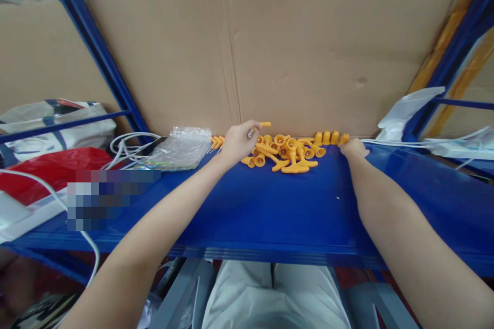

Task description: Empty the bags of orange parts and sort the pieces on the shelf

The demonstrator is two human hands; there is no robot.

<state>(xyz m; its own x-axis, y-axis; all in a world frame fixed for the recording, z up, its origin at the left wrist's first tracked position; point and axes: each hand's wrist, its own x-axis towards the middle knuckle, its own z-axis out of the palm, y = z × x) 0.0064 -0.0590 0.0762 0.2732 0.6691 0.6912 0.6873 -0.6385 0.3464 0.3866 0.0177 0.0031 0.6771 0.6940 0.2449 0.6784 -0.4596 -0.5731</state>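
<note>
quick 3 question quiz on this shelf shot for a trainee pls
1. True or false: the left hand holds an orange piece in its fingers.
2. Which lies just left of the pile of orange parts on the blue shelf? A) a clear plastic bag B) a green bucket C) a metal tray
3. In a few words: what is the right hand nearest to?

Key
1. True.
2. A.
3. The row of orange caps standing against the cardboard.
</note>
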